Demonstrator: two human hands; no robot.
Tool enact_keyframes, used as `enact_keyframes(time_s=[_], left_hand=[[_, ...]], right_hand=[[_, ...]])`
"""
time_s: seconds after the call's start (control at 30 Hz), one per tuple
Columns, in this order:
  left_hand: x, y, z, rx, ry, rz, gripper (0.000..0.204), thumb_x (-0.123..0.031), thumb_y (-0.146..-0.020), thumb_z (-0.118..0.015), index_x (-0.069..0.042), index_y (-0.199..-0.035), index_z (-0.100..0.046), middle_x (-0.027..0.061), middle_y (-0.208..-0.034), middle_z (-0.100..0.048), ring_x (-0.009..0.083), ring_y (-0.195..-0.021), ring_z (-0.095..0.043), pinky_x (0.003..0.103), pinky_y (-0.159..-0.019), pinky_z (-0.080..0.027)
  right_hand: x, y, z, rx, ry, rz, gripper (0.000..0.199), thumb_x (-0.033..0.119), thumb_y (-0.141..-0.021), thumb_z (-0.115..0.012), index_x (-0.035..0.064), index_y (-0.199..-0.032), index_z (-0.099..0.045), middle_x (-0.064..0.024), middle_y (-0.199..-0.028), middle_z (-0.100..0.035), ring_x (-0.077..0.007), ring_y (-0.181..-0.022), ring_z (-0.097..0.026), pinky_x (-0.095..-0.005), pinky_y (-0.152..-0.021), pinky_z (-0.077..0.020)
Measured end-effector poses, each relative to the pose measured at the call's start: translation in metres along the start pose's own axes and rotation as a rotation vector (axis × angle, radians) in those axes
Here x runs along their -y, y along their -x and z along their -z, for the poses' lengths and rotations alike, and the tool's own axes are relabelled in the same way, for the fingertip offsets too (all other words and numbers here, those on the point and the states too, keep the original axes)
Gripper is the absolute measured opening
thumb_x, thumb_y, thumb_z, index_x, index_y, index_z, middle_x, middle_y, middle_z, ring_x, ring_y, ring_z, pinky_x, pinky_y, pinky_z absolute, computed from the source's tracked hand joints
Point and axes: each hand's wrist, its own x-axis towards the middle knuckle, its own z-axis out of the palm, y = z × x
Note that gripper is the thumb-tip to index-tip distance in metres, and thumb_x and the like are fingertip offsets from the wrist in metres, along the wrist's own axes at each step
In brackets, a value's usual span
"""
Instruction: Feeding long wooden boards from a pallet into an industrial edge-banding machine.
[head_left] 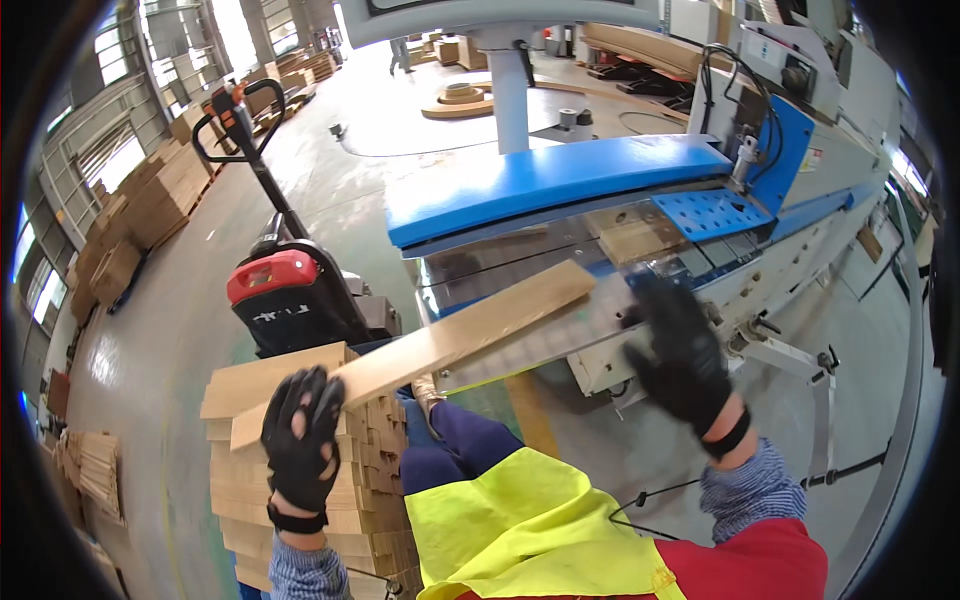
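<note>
A long pale wooden board [460, 338] slants from the top of a stack of wooden boards [285, 480] up to the right, across the front of a machine bed [520, 262]. Near its lower left end, my left hand [303, 435] in a worn black glove grips it, fingers over the top; the thumb's hold is partly hidden. My right hand [682, 350], also black-gloved and smeared by motion, is beyond the board's far end by the machine's front edge. Its fingers look apart, and nothing shows in them.
A blue cover [560, 185] and a perforated blue plate [712, 213] top the machine. A black and red pallet jack [290, 290] stands left of it, behind the stack. Cardboard-coloured piles [150, 205] line the far left. Metal brackets [790, 355] stick out at the right.
</note>
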Motion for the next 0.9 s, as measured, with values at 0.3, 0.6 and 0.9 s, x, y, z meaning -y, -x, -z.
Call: enact_keyframes(time_s=[0.3, 0.6, 0.9], left_hand=[[-0.055, -0.067, -0.034, -0.145, 0.400, 0.033, 0.038, -0.005, -0.087, -0.061, 0.002, -0.124, -0.066, 0.0187, -0.121, -0.067, 0.0390, -0.120, -0.061, 0.049, -0.109, -0.044], [0.059, 0.138, -0.063, -0.367, 0.615, 0.915, 0.023, 0.002, -0.098, -0.055, 0.009, -0.116, -0.067, 0.0129, -0.117, -0.071, 0.0204, -0.108, -0.067, 0.033, -0.097, -0.053], [0.111, 0.226, -0.108, 0.016, 0.065, 0.959, 0.035, -0.026, -0.091, -0.070, -0.002, -0.118, -0.068, 0.0203, -0.118, -0.069, 0.0361, -0.108, -0.066, 0.040, -0.093, -0.053]], right_hand=[[0.080, -0.037, -0.028, 0.038, -0.068, 0.100, 0.079, 0.055, -0.092, -0.060, -0.0113, -0.133, -0.050, -0.0316, -0.139, -0.049, -0.0443, -0.134, -0.045, -0.0500, -0.118, -0.0290], [0.054, -0.055, -0.060, 0.045, 0.062, 0.083, 0.082, 0.055, -0.090, -0.061, -0.0102, -0.136, -0.048, -0.0307, -0.139, -0.050, -0.0452, -0.131, -0.047, -0.0514, -0.117, -0.0300], [0.014, -0.053, -0.035, 0.057, 0.307, 0.323, 0.034, 0.015, -0.081, -0.074, -0.0068, -0.105, -0.064, -0.0262, -0.128, -0.057, -0.0443, -0.123, -0.052, -0.0543, -0.106, -0.0406]])
